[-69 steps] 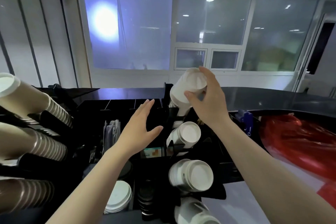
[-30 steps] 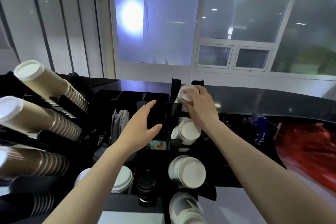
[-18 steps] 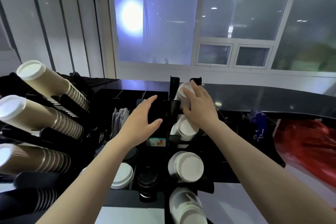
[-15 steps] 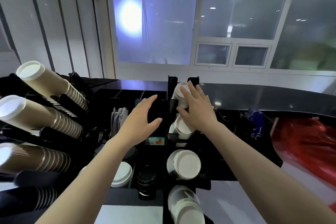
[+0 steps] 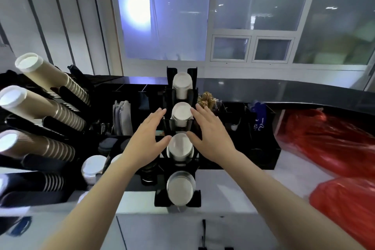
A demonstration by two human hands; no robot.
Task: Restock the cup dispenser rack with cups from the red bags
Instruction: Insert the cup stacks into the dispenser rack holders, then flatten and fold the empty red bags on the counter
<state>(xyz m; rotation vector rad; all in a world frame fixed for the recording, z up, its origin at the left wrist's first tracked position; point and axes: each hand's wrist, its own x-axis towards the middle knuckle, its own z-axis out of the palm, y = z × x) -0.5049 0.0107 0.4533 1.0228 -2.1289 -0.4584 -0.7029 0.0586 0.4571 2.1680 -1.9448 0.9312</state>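
At nine o'clock, brown cup stacks (image 5: 50,107) fill their holders. At centre, the dispenser rack (image 5: 181,128) shows white cups (image 5: 181,112) in all four slots; left hand (image 5: 149,138) and right hand (image 5: 211,134) flank it, spread, empty. At three o'clock, red bags (image 5: 328,148) lie on the surface, looking still full, so restocking likely remains.

cup rack (image 5: 195,95) centre, bags (image 5: 332,144) right, stacked cups (image 5: 46,107) left

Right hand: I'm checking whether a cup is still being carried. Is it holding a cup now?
No, the right hand is open beside the rack, empty.
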